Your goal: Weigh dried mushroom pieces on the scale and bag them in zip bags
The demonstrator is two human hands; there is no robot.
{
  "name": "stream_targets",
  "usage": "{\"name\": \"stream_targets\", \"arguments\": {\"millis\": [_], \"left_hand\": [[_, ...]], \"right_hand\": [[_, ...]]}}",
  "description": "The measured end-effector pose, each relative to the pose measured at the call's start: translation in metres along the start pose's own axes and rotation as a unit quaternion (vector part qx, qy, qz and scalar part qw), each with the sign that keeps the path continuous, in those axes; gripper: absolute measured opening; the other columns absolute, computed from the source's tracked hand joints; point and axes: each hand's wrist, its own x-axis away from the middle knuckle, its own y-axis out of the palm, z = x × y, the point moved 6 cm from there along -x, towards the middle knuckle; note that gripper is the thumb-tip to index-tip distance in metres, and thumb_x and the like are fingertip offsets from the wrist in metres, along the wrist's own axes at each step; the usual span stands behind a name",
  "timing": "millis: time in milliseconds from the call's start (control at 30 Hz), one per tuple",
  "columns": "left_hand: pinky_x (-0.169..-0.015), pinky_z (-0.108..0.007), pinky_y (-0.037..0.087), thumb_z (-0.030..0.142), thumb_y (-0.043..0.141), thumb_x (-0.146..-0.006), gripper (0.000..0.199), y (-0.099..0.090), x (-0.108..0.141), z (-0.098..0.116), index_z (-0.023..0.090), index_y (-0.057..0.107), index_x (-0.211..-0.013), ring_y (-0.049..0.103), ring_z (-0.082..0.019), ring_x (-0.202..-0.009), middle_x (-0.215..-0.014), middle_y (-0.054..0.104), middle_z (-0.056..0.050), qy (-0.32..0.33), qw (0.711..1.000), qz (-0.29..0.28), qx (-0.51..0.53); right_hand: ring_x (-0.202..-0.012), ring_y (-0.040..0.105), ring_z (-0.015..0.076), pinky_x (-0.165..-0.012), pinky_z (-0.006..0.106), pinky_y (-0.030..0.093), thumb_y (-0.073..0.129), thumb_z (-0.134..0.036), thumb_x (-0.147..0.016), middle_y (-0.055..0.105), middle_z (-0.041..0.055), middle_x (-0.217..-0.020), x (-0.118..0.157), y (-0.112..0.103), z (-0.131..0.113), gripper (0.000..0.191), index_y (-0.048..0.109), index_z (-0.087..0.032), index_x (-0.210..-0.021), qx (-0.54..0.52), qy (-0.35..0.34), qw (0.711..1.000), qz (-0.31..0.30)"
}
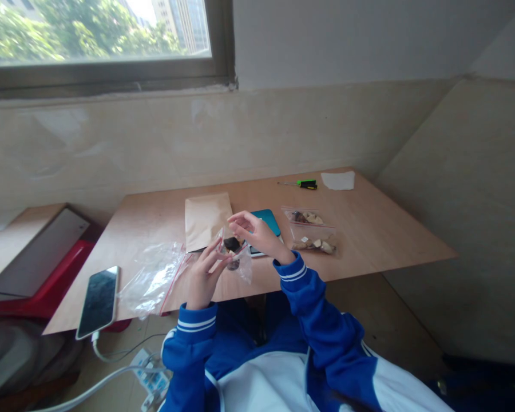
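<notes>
My left hand (203, 280) grips a small clear zip bag (234, 254) holding dark chunks, raised over the wooden table (360, 229). My right hand (255, 233) hangs just above that bag, fingers curved and slightly apart, close to its upper edge. I cannot tell whether those fingertips touch the plastic. Behind the hands lie a kraft paper pouch (206, 220) and a teal flat device (268, 222). To the right sit two clear bags of pale chunks (309, 232). A large empty-looking zip bag (152, 280) with a red seal lies left of my left hand.
A smartphone (98, 302) with a white cable lies at the table's left edge. A green-handled screwdriver (298, 183) and white paper (338, 180) lie at the far edge. A red chair (47, 286) stands left; a power strip (148, 372) sits on the floor.
</notes>
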Motion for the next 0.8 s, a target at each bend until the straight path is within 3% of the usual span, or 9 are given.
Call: {"name": "stream_targets", "arguments": {"millis": [200, 367, 533, 667, 800], "left_hand": [[-0.104, -0.043, 0.047, 0.032, 0.061, -0.086, 0.014, -0.007, 0.000, 0.003, 0.021, 0.068, -0.081, 0.057, -0.026, -0.122, -0.134, 0.058, -0.009, 0.020, 0.999, 0.048, -0.005], [-0.102, -0.045, 0.048, 0.030, 0.062, -0.086, 0.013, -0.012, 0.000, 0.007, 0.021, 0.070, -0.081, 0.058, -0.026, -0.120, -0.134, 0.059, -0.010, 0.035, 0.996, 0.081, -0.021], [-0.098, -0.044, 0.052, 0.026, 0.063, -0.085, 0.010, -0.009, 0.000, 0.020, 0.020, 0.070, -0.081, 0.061, -0.027, -0.116, -0.133, 0.060, -0.012, 0.092, 0.992, 0.064, -0.058], [-0.095, -0.039, 0.054, 0.023, 0.065, -0.084, 0.006, -0.007, 0.000, 0.033, 0.019, 0.069, -0.082, 0.062, -0.026, -0.115, -0.133, 0.060, -0.013, 0.129, 0.988, 0.055, -0.064], [-0.095, -0.038, 0.055, 0.020, 0.064, -0.084, 0.006, -0.008, 0.001, 0.038, 0.020, 0.071, -0.085, 0.063, -0.026, -0.114, -0.133, 0.059, -0.011, 0.143, 0.986, 0.051, -0.068]], "right_hand": [[-0.105, 0.059, 0.0185, -0.092, 0.033, 0.047, 0.045, -0.049, -0.095, 0.062, 0.0071, -0.108, 0.017, -0.018, 0.013, 0.035, 0.061, -0.020, -0.105, 0.098, 0.010, 0.993, 0.068], [-0.115, 0.053, 0.0191, -0.094, 0.036, 0.048, 0.046, -0.051, -0.094, 0.054, 0.0087, -0.125, 0.036, -0.014, 0.015, 0.040, 0.054, -0.025, -0.123, 0.093, 0.025, 0.995, 0.000], [-0.125, 0.046, 0.0215, -0.111, 0.043, 0.031, 0.055, -0.041, -0.092, 0.056, 0.0088, -0.117, 0.040, -0.003, -0.005, 0.024, 0.066, -0.022, -0.103, 0.169, 0.001, 0.986, -0.005], [-0.125, 0.044, 0.0259, -0.109, 0.047, 0.031, 0.067, -0.035, -0.085, 0.054, 0.0111, -0.124, 0.035, 0.007, -0.009, 0.017, 0.069, -0.019, -0.089, 0.221, 0.027, 0.974, -0.032], [-0.117, 0.049, 0.0243, -0.108, 0.047, 0.032, 0.060, -0.029, -0.090, 0.061, 0.0101, -0.115, 0.030, 0.005, -0.008, 0.019, 0.068, -0.018, -0.076, 0.249, 0.028, 0.968, -0.001]]}}
